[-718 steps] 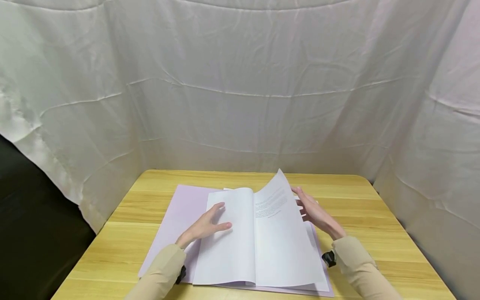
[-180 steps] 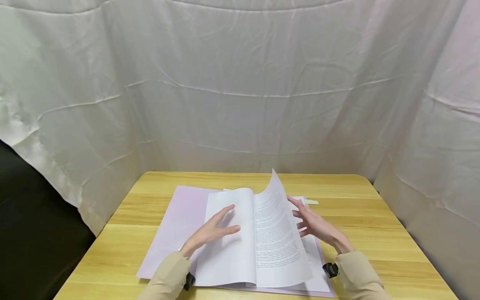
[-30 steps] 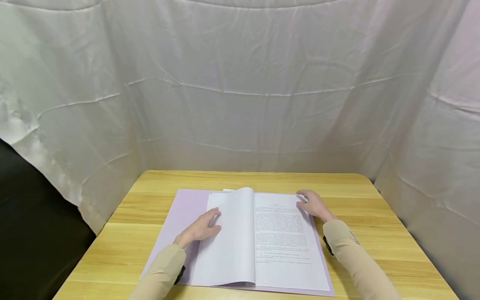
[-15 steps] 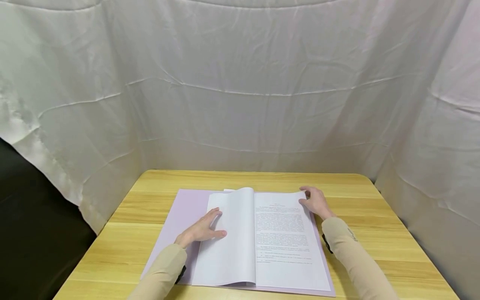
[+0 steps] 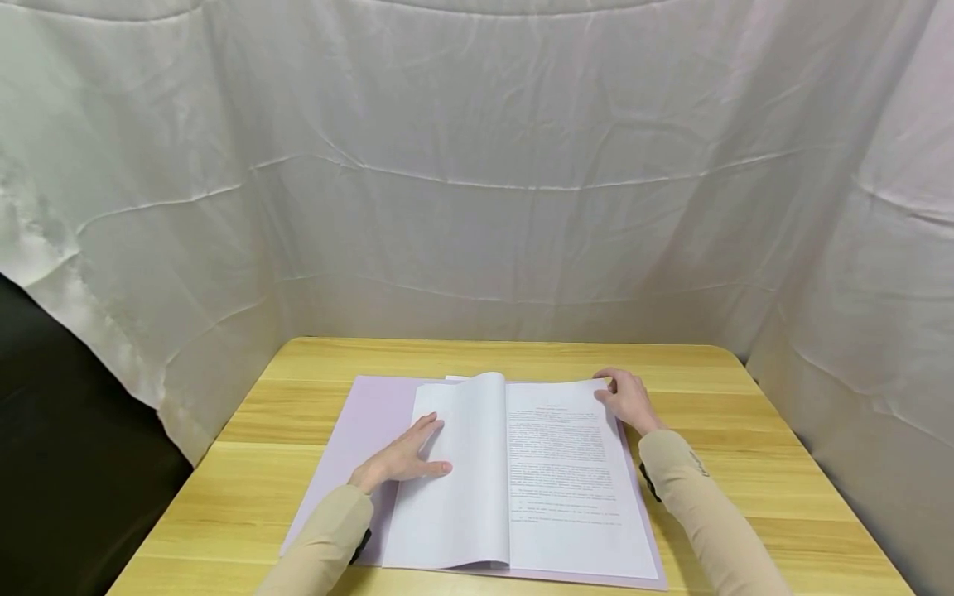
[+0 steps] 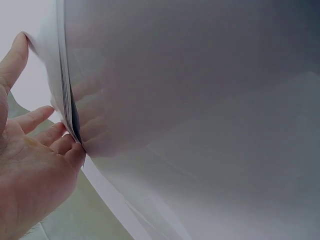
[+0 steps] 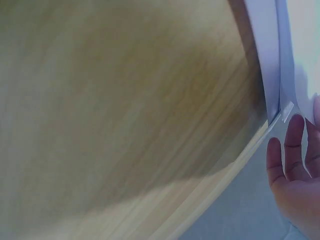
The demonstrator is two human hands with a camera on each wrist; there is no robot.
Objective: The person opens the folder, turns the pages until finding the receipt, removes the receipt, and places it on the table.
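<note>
A pale purple folder [image 5: 373,422] lies open with a stack of paper sheets in it. Across its left part curves the blank, turned-over side [image 5: 455,513], where my left hand [image 5: 402,455] rests with fingers spread. In the left wrist view the fingers of that left hand [image 6: 40,165] lie along the stack's edge [image 6: 67,90]. My right hand [image 5: 628,401] pinches the top right corner of the printed sheet [image 5: 559,546], which is slightly raised there. The right wrist view shows the right hand [image 7: 300,190] beside the sheet [image 7: 305,45], its thumb out of sight.
The folder lies near the front of a wooden table [image 5: 745,463]. Light grey fabric [image 5: 477,207] hangs behind and at both sides. A small white tab [image 5: 456,377] pokes out above the stack. Something black [image 5: 74,463] fills the lower left.
Six seconds ago a lifted sheet stood curled before the right hand; now a different printed page lies nearly flat. In the last second the right hand moved slightly up to its corner, raising it.
</note>
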